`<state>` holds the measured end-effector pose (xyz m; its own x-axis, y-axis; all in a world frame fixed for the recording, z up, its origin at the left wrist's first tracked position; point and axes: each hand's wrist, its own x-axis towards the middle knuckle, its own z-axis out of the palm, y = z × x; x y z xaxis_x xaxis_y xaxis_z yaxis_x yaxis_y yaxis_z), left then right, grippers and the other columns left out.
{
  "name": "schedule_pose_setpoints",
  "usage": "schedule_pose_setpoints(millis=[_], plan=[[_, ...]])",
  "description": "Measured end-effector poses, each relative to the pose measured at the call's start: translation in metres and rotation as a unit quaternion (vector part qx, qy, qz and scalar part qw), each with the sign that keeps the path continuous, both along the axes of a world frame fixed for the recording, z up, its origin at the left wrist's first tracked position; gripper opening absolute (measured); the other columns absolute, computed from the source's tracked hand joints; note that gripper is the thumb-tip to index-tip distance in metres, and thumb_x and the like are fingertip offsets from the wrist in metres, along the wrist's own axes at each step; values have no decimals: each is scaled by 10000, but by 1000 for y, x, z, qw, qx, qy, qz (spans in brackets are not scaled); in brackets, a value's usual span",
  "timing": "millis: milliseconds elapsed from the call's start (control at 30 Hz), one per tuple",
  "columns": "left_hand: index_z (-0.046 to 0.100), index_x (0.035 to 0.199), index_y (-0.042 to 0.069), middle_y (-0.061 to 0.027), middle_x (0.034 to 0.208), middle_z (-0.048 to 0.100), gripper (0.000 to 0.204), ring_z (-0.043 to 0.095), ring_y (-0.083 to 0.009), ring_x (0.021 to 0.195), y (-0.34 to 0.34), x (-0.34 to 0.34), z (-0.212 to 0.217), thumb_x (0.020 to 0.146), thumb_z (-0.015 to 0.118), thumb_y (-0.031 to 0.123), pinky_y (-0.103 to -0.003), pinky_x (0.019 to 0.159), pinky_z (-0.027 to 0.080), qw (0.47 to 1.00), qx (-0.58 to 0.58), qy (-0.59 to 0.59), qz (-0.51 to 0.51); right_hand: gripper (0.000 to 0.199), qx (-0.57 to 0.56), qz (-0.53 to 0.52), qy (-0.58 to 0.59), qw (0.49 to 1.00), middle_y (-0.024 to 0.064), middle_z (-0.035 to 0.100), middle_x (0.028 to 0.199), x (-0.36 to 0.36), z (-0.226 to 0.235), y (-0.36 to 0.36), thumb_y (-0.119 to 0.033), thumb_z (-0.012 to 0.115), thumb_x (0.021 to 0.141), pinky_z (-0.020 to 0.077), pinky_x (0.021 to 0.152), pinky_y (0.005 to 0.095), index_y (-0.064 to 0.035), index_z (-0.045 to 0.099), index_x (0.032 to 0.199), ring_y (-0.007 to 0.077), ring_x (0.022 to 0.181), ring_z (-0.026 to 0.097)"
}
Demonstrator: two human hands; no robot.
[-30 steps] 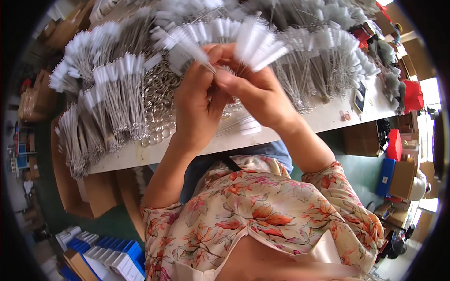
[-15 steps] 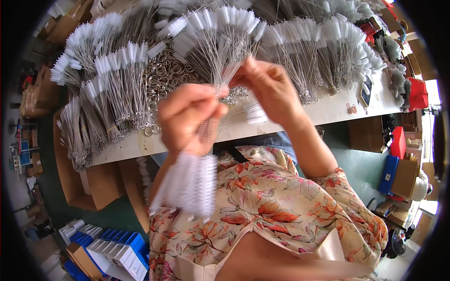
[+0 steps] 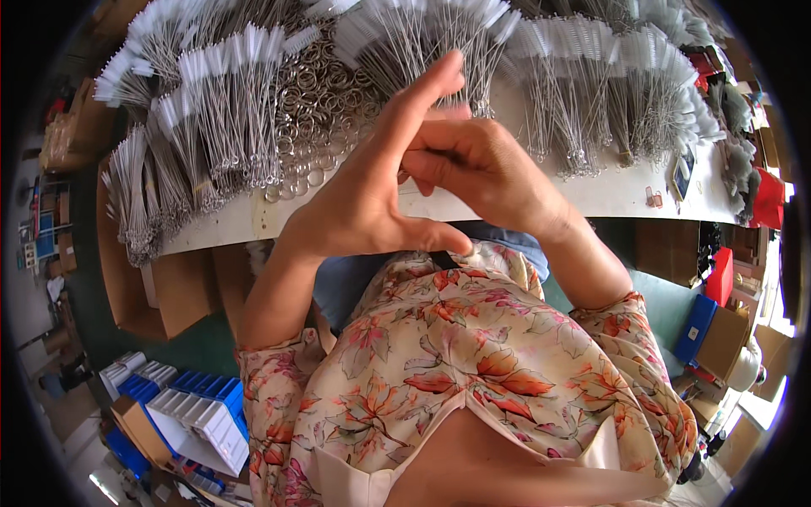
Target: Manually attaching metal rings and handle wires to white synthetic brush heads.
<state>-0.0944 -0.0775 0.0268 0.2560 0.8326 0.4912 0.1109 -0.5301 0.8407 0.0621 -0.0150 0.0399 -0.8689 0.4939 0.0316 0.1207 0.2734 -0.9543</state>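
Note:
My left hand is raised over the front edge of the table, thumb and fingers stretched widely apart, with no brush in it. Against its fingers rests my right hand, closed with its fingers curled; whether anything small is between them is hidden. Just beyond both hands lies a fanned heap of wire-handled brushes with white bristles. A pile of metal split rings spreads to the left of it. More bundles of brushes lie at the left and the right.
The white table curves across in front of me. Below its left end stands an open cardboard box. Blue and white plastic bins are on the floor at lower left. A flat dark-faced item lies near the table's right end.
The brush bundle that my left hand held, bristles pointing toward me, is out of both hands. My left hand has opened, and the right has come in close against it.

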Motion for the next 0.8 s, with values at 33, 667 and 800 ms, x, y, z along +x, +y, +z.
schedule_pose_setpoints(millis=[33, 667, 800], plan=[[296, 1346, 35, -154, 1343, 344, 973, 457, -264, 1141, -3, 6, -1, 590, 815, 362, -371, 925, 392, 991, -75, -105, -36, 168, -3, 1, 0, 1000, 0, 555, 747, 2, 0, 2, -137, 523, 905, 400, 623, 208, 17, 584, 934, 56, 699, 481], [572, 878, 39, -35, 693, 546, 225, 489, -114, 536, -81, -32, -75, 758, 706, 172, -287, 506, 427, 840, -205, 203, 460, 103, 410, -110, -427, 799, 111, 620, 793, 138, -53, 11, -60, 542, 806, 471, 640, 394, -43, 635, 847, 300, 733, 612], [550, 792, 33, -42, 768, 599, 140, 535, -87, 572, -74, -27, -89, 788, 662, 117, -264, 507, 431, 813, -173, 340, 439, 134, 217, -116, -137, 960, 96, 615, 788, 92, -71, -8, 33, 581, 767, 502, 592, 313, -26, 644, 869, 213, 659, 617]])
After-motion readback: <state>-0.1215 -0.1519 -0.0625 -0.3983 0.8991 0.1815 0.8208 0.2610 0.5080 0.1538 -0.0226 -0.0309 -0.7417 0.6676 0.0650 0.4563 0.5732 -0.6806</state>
